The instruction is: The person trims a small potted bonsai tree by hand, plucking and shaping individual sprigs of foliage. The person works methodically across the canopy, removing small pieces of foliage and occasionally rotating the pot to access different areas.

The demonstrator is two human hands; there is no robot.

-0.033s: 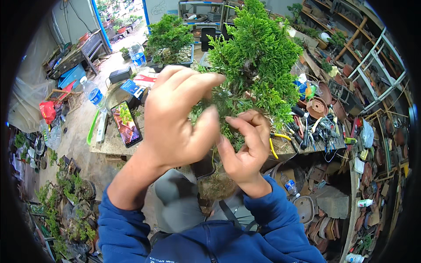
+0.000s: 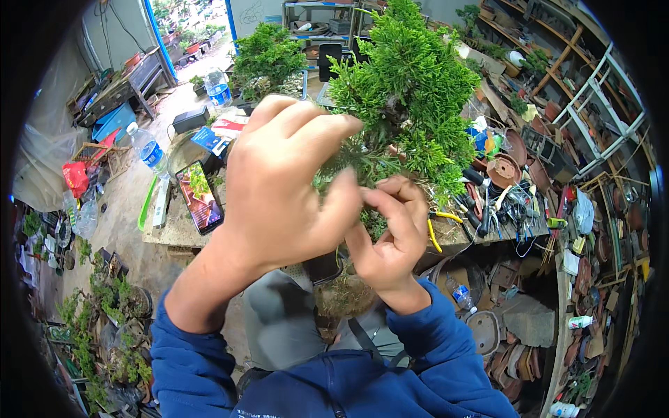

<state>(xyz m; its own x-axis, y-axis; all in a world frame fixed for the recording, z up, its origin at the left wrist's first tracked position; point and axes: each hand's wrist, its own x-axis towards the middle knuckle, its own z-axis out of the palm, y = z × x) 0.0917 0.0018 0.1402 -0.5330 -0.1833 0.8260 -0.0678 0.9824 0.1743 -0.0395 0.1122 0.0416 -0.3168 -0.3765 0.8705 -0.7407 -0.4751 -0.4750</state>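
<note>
A bushy green juniper bonsai rises over the bench just beyond my hands. Slightly blurred, my left hand is raised in front of its lower foliage, fingers bent and thumb apart from the index finger. No object shows in that gap. My right hand is closed, with index finger and thumb drawn together close to the left thumb. Whatever lies between its fingertips is hidden. Green sprigs show behind the fingers.
A phone lies on the bench at left, near a water bottle. Yellow-handled pliers lie right of my hands, with many tools beyond. A second potted bonsai stands behind. Pots sit under the bench.
My left hand has shifted slightly right, and its thumb now overlaps the fingertips of my right hand. The right hand has stayed nearly in place.
</note>
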